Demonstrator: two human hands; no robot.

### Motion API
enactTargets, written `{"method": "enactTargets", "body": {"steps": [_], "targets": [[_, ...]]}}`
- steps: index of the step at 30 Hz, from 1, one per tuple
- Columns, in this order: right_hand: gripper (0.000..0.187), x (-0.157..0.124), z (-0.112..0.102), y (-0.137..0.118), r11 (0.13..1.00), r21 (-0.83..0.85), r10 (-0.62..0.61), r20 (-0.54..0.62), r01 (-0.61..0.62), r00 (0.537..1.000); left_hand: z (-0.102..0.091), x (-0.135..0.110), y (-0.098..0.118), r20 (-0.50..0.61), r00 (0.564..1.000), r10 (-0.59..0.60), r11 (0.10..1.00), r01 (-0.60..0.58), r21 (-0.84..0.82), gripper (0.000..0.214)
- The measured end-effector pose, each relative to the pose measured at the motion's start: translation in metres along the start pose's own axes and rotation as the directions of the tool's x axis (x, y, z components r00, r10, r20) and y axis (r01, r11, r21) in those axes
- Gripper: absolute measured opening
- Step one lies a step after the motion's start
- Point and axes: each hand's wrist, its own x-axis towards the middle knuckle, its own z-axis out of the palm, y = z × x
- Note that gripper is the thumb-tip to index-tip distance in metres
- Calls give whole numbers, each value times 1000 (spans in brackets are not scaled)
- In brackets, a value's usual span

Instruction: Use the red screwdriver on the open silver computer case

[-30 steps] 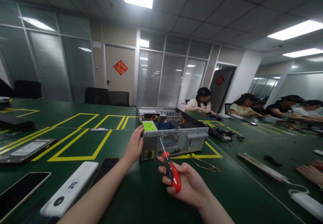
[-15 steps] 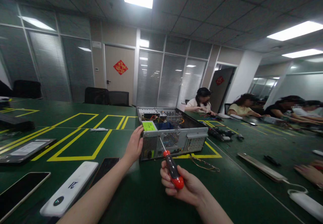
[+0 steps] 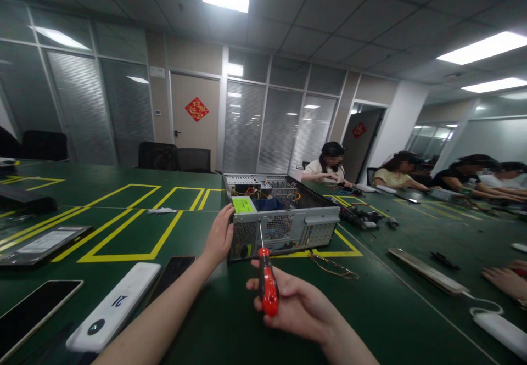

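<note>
Screwdriver set to the back of an open computer case

The computer case (image 3: 295, 218) lies open-topped on the green table (image 3: 206, 321), ahead of the person, its back panel facing them. The right hand (image 3: 298, 304) is closed around the red-and-black handle of a screwdriver (image 3: 267, 288), whose shaft points up to the panel beside the round-holed grille; whether the tip touches is too small to tell. The left hand (image 3: 219, 239) lies against the case's left corner, hiding part of it; whether it grips or merely rests cannot be told.

Inside, a bright green label (image 3: 244, 206) sits near that hand, with coloured wires (image 3: 253, 192) behind. The left forearm crosses over a dark phone (image 3: 175, 274), beside a white slab marked 21 (image 3: 115, 310). Another phone (image 3: 37, 315) lies farther left.

A thin wire loop (image 3: 333, 266) lies just in front of the case; dark parts (image 3: 358, 215) crowd its right side. At the far right edge shows another person's hand (image 3: 506, 282).
</note>
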Motion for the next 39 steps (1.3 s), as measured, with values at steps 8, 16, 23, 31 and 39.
{"method": "enactTargets", "body": {"steps": [8,16,23,31,39], "targets": [[60,1,-3,2,994,-77,-84,-36,81,996,1,0,0,-2,1000,-3,1000,3,-1,42],[28,1,-7,5,995,53,-71,-137,79,988,1,0,-1,-9,1000,15,1000,-15,13,42],[48,-3,1,3,997,59,-44,-114,51,993,1,0,-1,-9,1000,16,1000,-16,8,42],[54,-7,4,-7,995,-47,-93,-60,90,994,0,-1,0,-5,1000,4,1000,-4,10,43],[39,-3,0,-2,986,110,-113,-128,127,985,0,0,0,0,1000,-4,1000,4,-2,42]]}}
